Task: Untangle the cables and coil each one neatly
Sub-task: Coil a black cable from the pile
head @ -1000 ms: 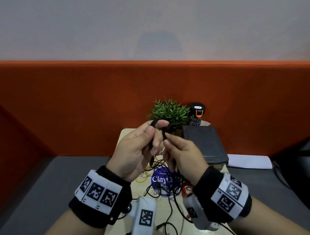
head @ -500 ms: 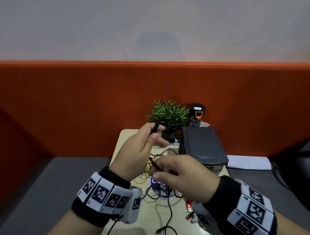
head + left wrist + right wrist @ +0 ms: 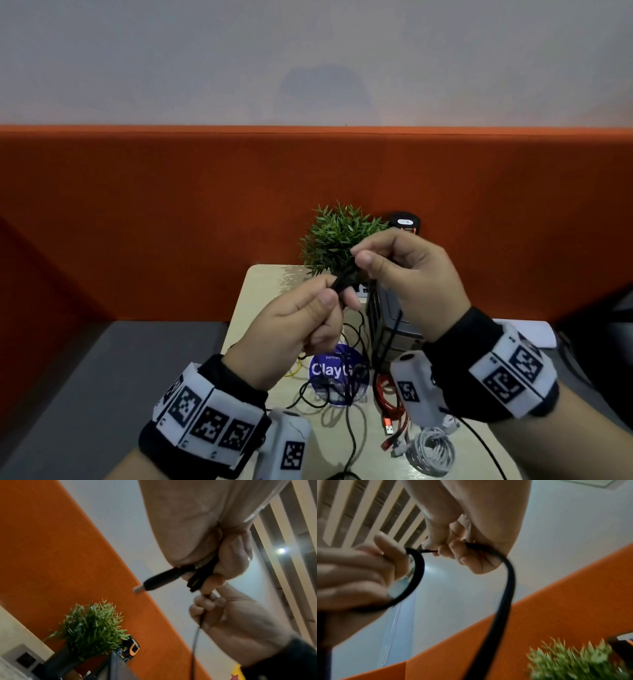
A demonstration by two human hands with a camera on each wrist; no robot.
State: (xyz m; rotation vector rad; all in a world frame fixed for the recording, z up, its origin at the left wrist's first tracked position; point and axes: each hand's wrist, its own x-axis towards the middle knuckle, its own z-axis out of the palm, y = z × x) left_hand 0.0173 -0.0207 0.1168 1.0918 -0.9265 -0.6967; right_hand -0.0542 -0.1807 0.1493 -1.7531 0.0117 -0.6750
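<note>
Left hand [image 3: 301, 329] pinches black USB cable [image 3: 346, 279] loops to keep coil; right hand [image 3: 407, 274], just above, grips next loop

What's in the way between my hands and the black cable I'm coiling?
Nothing visible. Your left hand already pinches the black cable near its plug, and your right hand grips it just beyond. The rest hangs down to the loose tangle on the table.

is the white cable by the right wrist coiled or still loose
Coiled: the white cable lies in a bundle of stacked loops on the table.
</note>
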